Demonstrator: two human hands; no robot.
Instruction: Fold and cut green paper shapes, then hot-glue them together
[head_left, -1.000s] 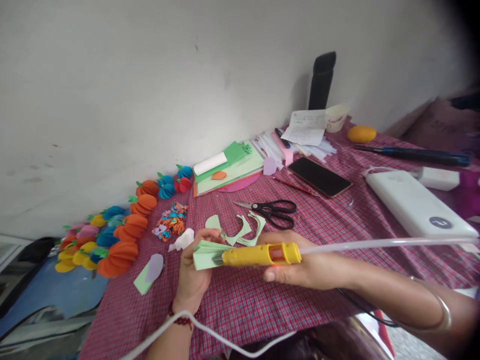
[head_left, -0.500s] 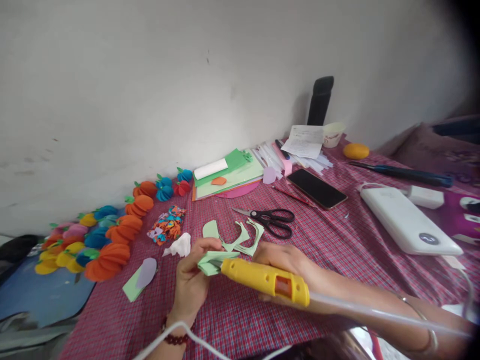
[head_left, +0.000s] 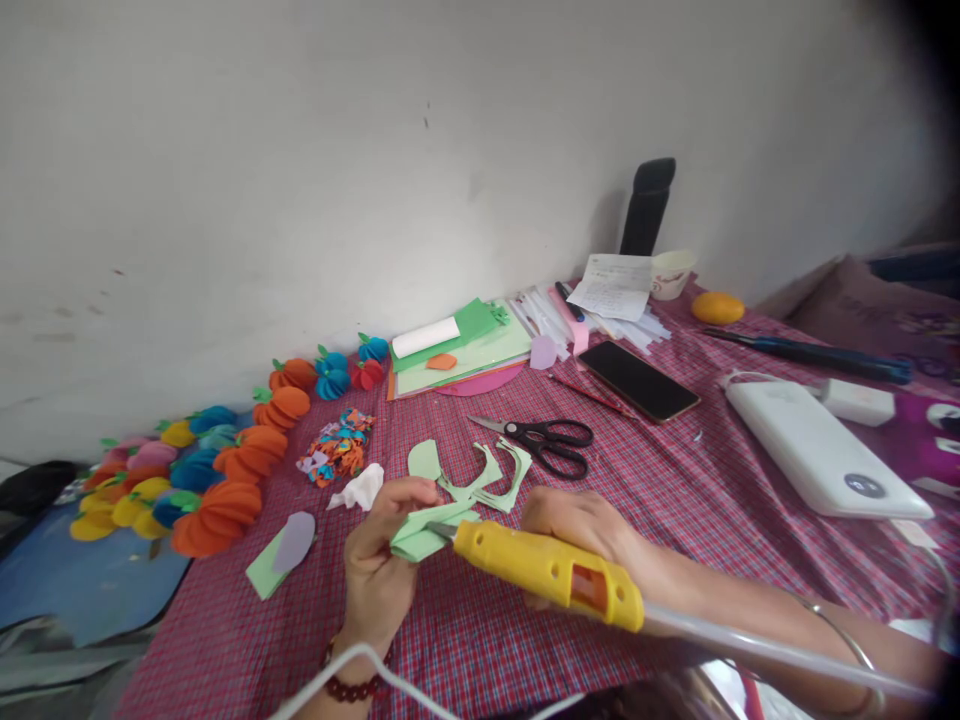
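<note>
Folded light green paper is pinched between the thumb and fingers of my left hand. My right hand is wrapped round a yellow glue gun, with a clear glue stick coming out of its back end. The gun's metal nozzle lies at the folds of the green paper. Just beyond my hands are light green paper offcuts and black-handled scissors, lying open. A white crumpled tissue rests beyond my left hand.
Colourful paper pumpkins line the left side, beside small paper scraps. Paper sheets lie at the back. A phone, a power bank, a screwdriver-like tool and a cup are on the right. A white cable crosses my left wrist.
The glue gun and my right hand have shifted slightly right, and the nozzle now shows against the green paper. The camera view has moved a little.
</note>
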